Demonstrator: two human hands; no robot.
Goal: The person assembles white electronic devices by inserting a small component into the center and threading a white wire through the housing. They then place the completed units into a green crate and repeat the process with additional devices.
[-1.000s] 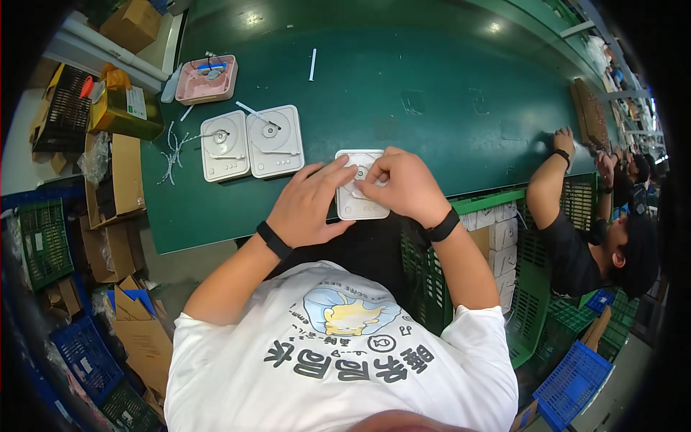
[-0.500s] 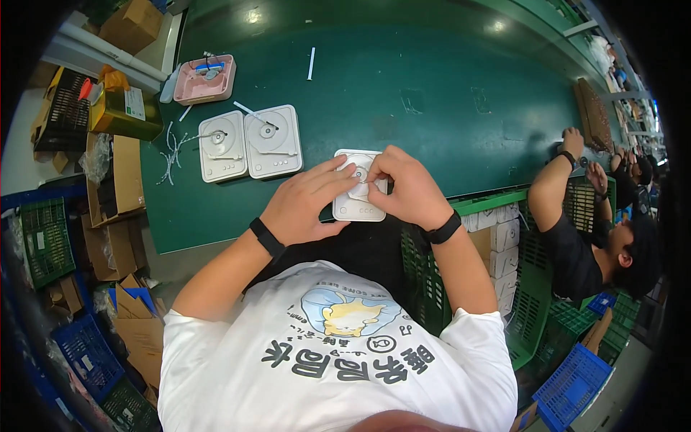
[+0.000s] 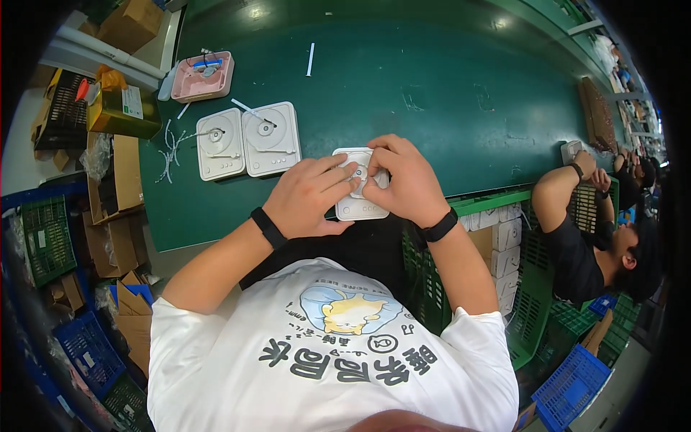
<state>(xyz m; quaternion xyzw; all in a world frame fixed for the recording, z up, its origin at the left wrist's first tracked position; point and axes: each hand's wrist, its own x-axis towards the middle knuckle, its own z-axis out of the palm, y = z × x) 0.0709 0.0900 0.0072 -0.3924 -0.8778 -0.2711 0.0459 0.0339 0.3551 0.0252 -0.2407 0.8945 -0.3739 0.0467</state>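
In front of me at the table's near edge lies a small white turntable-shaped device (image 3: pixel 361 209), partly covered by both hands. My left hand (image 3: pixel 306 196) rests along its left side, its fingertips on the round disc and the thumb by the near edge, steadying it. Over the disc's right side, my right hand (image 3: pixel 412 186) is closed in a pinch; whatever is between the fingertips is hidden. Two more white turntable-shaped devices (image 3: pixel 221 167) (image 3: pixel 272 160) sit side by side to the left, each with a thin strip or wire at its disc.
A pink open case (image 3: pixel 203 85) with small parts stands at the far left, near tangled clear wires (image 3: pixel 170 155). One white strip (image 3: pixel 310 60) lies on the green table (image 3: pixel 360 86). Green crates (image 3: pixel 533 302) stand at right, beside a co-worker's arm (image 3: pixel 556 191). A yellow tin (image 3: pixel 122 111) stands left.
My right hand's fingers have shifted slightly over the disc, still pinched. My left hand stays on the device. At right, the co-worker's hands have moved, and a pale object now shows beside them.
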